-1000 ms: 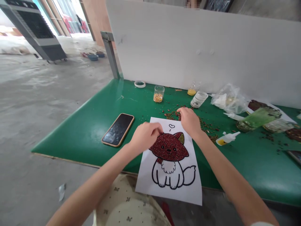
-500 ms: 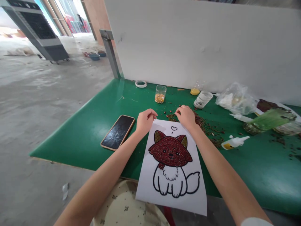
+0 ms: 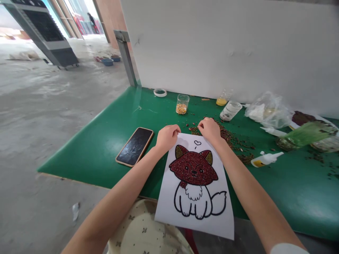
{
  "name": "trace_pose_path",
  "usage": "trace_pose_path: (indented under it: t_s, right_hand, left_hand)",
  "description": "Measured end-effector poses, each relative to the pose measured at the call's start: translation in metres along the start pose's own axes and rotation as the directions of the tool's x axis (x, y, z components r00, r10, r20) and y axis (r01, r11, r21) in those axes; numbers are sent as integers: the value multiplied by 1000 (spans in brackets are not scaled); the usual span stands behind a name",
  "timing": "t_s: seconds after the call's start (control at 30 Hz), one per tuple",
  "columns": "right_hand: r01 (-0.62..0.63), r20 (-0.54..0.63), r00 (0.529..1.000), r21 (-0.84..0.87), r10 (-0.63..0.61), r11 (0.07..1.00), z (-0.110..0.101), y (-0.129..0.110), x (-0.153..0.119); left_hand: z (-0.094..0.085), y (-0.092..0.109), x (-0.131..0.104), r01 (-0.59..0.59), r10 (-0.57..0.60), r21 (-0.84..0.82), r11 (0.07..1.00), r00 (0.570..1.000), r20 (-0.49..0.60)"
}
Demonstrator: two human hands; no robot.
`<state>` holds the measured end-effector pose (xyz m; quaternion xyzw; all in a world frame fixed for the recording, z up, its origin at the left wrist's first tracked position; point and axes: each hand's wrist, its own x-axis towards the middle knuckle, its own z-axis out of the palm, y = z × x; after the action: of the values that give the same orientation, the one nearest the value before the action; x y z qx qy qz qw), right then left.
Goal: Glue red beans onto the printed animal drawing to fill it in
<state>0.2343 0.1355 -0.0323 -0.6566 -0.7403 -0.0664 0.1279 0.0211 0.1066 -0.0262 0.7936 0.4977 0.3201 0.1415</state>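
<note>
A white paper sheet (image 3: 165,208) with an outlined cartoon fox lies in front of me, its lower end hanging past the table edge. Dark red seeds or grains cover the fox's head and a small neck patch, and the inner ears are greenish-brown; the body and tail are bare white. My left hand (image 3: 167,137) has its fingers closed at the sheet's top left corner. Beside the top right of the sheet, my right hand (image 3: 210,129) has bent, pinched fingertips by scattered brown and green seeds (image 3: 230,139); anything between them is too small to make out.
A phone (image 3: 135,146) lies left on the green table (image 3: 100,123). Behind are a tape roll (image 3: 160,92), a cup of yellow kernels (image 3: 182,105) and a tipped clear cup (image 3: 230,111). Rightward are a glue bottle (image 3: 266,159), plastic bag (image 3: 268,111) and green-tinted plastic container (image 3: 304,135).
My left hand has shifted slightly right, its fingers closing nearer the sheet's corner. My right hand stays by the seeds. The whole view has moved a little.
</note>
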Motion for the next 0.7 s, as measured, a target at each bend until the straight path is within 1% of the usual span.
trace_pose_path:
  t_s: [0.13,0.2,0.27,0.33,0.4,0.47,0.5,0.57,0.63,0.7]
  right_hand:
    - [3,-3,1000,-2,-3,1000,2,0,-1]
    - [5,-3,1000,0,-5,1000,-1,-1,-1]
    - [16,-17,1000,23,-15,1000,-10,-6,-3]
    - [59,-72,996,96,-53,994,-24,-17,-13]
    - [153,-148,981,207,-124,966,-41,-37,-33]
    - [271,-136,961,303,-240,914,-54,-61,-64]
    - [303,-115,953,328,-280,895,-58,-73,-82]
    - [364,-73,930,339,-361,868,-62,-93,-119]
    - [370,-56,926,328,-373,869,-59,-104,-150]
    - [365,-61,929,320,-366,874,-55,-107,-173]
  left_hand:
    - [1,0,0,-9,9,8,1000,1000,13]
    - [1,-1,0,-13,13,11,1000,1000,19]
    - [2,-1,0,-17,16,17,1000,1000,26]
    - [2,-1,0,-24,23,26,999,999,23]
    - [2,0,0,-29,29,33,999,999,17]
    - [2,0,-1,-28,27,39,999,1000,13]
    - [2,0,-1,-27,27,41,999,1000,13]
    - [1,0,-2,-30,29,40,999,1000,10]
    - [1,-1,-3,-32,32,39,999,999,5]
    - [1,-2,-3,-24,24,39,999,1000,6]
